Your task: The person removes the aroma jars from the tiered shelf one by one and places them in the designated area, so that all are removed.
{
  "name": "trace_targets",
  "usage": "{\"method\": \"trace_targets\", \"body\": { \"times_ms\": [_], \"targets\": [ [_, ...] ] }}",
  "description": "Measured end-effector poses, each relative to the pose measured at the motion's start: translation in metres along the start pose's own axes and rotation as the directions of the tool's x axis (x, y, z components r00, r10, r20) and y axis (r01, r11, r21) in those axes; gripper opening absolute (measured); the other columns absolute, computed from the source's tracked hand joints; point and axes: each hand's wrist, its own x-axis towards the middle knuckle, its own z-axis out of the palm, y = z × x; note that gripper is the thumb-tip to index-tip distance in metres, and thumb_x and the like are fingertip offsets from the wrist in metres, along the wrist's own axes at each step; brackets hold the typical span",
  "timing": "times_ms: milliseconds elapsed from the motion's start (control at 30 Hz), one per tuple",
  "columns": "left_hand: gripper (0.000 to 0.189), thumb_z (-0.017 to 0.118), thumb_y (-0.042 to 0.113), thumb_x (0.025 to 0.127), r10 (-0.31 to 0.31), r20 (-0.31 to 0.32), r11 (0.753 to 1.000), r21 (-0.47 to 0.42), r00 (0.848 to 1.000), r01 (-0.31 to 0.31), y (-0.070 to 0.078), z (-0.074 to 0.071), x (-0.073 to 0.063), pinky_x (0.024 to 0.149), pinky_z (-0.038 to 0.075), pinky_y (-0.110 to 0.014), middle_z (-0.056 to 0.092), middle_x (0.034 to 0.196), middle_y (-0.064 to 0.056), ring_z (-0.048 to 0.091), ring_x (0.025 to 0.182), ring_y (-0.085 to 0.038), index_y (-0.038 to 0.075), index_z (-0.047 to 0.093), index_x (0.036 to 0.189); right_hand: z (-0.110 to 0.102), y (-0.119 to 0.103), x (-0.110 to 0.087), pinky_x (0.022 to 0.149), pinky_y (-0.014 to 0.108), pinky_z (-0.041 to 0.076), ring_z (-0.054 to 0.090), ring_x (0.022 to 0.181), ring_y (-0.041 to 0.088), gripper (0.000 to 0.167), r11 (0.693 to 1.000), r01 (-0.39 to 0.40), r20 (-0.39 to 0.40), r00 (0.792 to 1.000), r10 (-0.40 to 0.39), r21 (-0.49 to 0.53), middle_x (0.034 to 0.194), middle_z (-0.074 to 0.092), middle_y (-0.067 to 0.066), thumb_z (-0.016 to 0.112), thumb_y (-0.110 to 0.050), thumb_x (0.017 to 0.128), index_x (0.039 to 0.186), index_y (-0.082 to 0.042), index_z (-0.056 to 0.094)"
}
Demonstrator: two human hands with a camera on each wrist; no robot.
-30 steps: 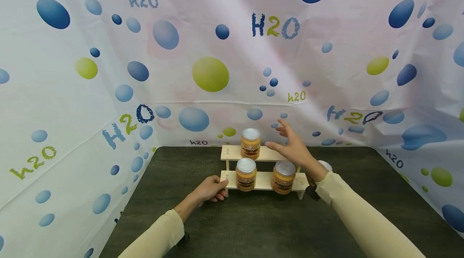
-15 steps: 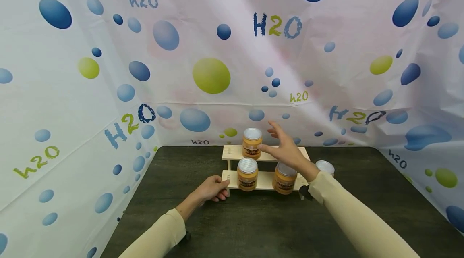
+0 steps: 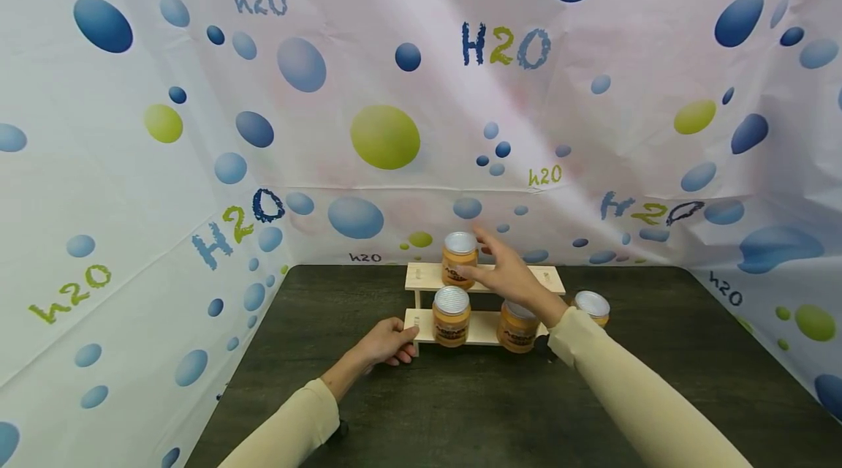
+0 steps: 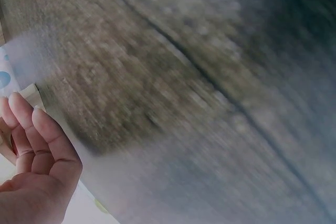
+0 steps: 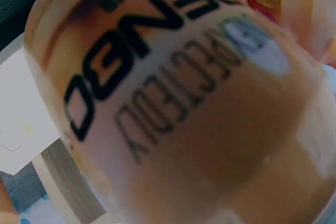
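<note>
A two-tier wooden shelf (image 3: 483, 327) stands on the dark table. My left hand (image 3: 384, 342) grips the left end of its lower tier, thumb on top; in the left wrist view, curled fingers (image 4: 47, 132) are beside the wood. On the upper tier stands an orange jar with a silver lid (image 3: 459, 257). My right hand (image 3: 509, 274) is at this jar's right side, thumb across its front and fingertips by the lid, spread apart. Two similar jars stand on the lower tier, a left jar (image 3: 451, 318) and a right jar (image 3: 517, 333), which looms large in the right wrist view.
Another silver-lidded jar (image 3: 593, 305) stands on the table right of the shelf, partly behind the right forearm. A white curtain (image 3: 316, 124) printed with bubbles and "H2O" hangs behind and beside the dark table (image 3: 421, 409).
My right hand has moved left to the upper jar, its thumb now overlapping the jar's front. The left hand has kept its grip on the shelf. The jars stand where they were.
</note>
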Motion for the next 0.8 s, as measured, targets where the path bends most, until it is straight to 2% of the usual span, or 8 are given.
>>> {"method": "trace_targets", "body": {
  "times_ms": [167,467,800],
  "targets": [
    [0.029,0.052,0.035,0.106,0.003,-0.002,1.000,-0.001,1.000,-0.003,0.0002,0.0003,0.0002,0.062,0.051,-0.029,0.070,0.082,-0.003,0.065,0.066,-0.009,0.006,0.055,0.100,0.0024,-0.0006,0.0016,0.103,0.062,0.044,0.042,0.142,0.042,0.079,1.000,0.002,0.012,1.000,-0.002,0.003,0.157,0.042,0.011,0.072,-0.044,0.092,0.157,-0.025,0.031],
    [0.029,0.052,0.034,0.106,0.011,-0.005,1.000,-0.002,1.000,-0.011,-0.0005,0.0000,0.0002,0.061,0.051,-0.028,0.070,0.082,-0.003,0.064,0.066,-0.009,0.006,0.056,0.101,0.0066,-0.0032,0.0044,0.102,0.061,0.044,0.046,0.138,0.040,0.076,0.999,0.041,0.021,0.999,-0.041,0.002,0.152,0.047,0.011,0.072,-0.038,0.094,0.156,-0.019,0.034],
    [0.029,0.052,0.035,0.105,0.004,-0.005,1.000,-0.001,1.000,-0.004,-0.0010,-0.0002,0.0008,0.062,0.051,-0.028,0.070,0.082,-0.003,0.064,0.066,-0.009,0.006,0.056,0.102,0.0107,-0.0034,0.0050,0.100,0.059,0.045,0.047,0.135,0.037,0.075,1.000,0.014,0.029,0.999,-0.014,-0.013,0.151,0.045,0.012,0.069,-0.042,0.094,0.157,-0.024,0.033]
  ]
}}
